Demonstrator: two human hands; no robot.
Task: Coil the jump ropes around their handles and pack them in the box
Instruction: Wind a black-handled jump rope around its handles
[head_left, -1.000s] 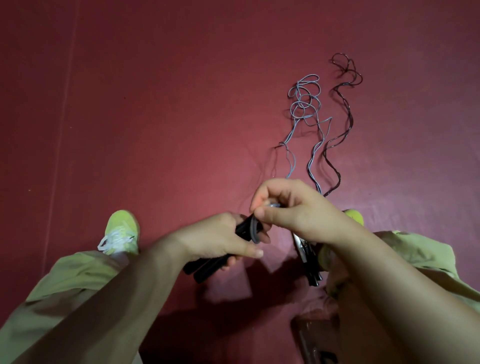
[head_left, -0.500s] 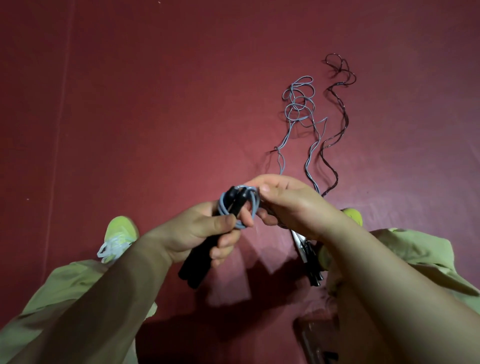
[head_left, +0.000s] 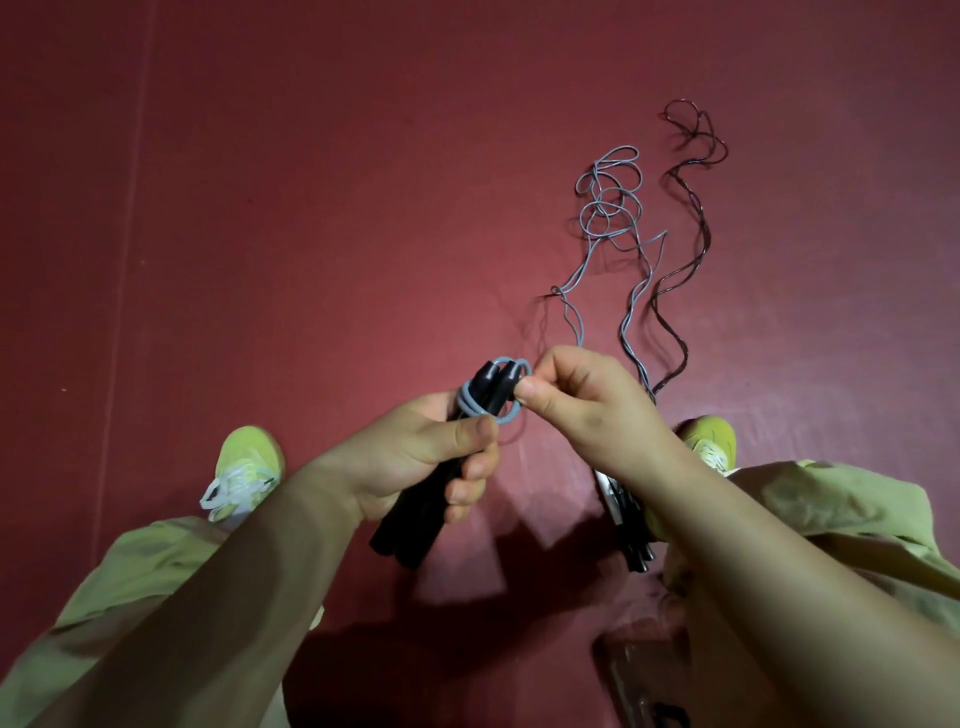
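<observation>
Rope (head_left: 496, 395) loops the paired handles (head_left: 415, 514) gripped in the left hand (head_left: 415, 462), right hand (head_left: 582, 405) pinching the slack; I'd keep each turn taut and close-packed

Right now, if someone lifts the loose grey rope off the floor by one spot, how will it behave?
Probably floppy: the grey rope lies in loose tangled loops and wavy runs on the floor. Likely light and thin, since the right hand pinches it with fingertips alone. It may snag the dark rope lying close beside it.
</observation>
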